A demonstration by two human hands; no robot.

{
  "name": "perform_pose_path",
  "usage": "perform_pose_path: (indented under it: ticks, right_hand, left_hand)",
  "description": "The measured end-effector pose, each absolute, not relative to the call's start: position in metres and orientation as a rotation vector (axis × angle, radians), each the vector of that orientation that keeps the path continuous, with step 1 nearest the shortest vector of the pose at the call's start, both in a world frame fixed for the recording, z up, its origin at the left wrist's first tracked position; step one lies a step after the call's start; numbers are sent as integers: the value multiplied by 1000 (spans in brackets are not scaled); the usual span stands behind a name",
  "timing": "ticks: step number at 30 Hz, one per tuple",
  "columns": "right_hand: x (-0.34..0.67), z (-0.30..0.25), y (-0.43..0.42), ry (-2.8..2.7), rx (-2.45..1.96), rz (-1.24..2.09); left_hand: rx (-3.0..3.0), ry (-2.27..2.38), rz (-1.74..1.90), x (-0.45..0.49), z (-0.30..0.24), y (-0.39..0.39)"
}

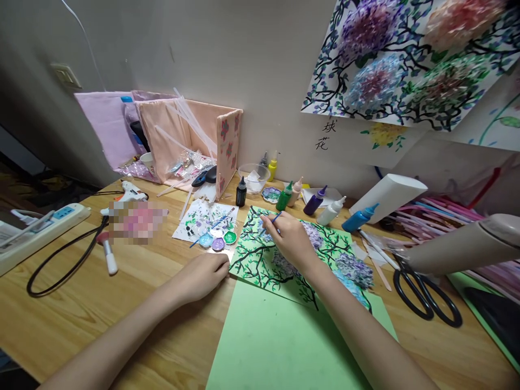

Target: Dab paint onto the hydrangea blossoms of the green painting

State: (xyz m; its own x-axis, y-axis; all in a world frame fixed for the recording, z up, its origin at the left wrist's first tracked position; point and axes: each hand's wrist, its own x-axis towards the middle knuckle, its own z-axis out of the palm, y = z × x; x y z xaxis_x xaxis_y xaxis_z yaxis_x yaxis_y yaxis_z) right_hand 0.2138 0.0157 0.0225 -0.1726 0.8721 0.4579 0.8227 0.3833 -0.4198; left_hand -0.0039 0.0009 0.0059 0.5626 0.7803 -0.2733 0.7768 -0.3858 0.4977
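A thin blue paintbrush (277,218) is pinched in my right hand (293,241), over the upper part of a green painting (254,262) with black branches, green leaves and purple-white blossoms. My hand and forearm cover part of it. My left hand (207,275) rests on the table at the painting's lower left corner, fingers curled in and nothing visible in them. Just above that hand is a flower-shaped palette (218,244) with blue, white, green and purple paint. Another blue brush (199,238) lies across it and the paint-spotted paper (195,216).
Paint bottles, including black (241,192), green (284,197) and blue (359,218), stand behind the painting. Large black-handled scissors (422,295) lie at right. A glue gun (132,192), power strip (44,233) and pink fabric box (229,146) are at left and back.
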Motion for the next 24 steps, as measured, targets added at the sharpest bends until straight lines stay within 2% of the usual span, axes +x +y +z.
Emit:
perform_pose_path:
  ticks: [24]
  right_hand:
    - [215,21,16,-2010,-1430,88]
  left_hand:
    - [2201,1253,18,-4,6,0]
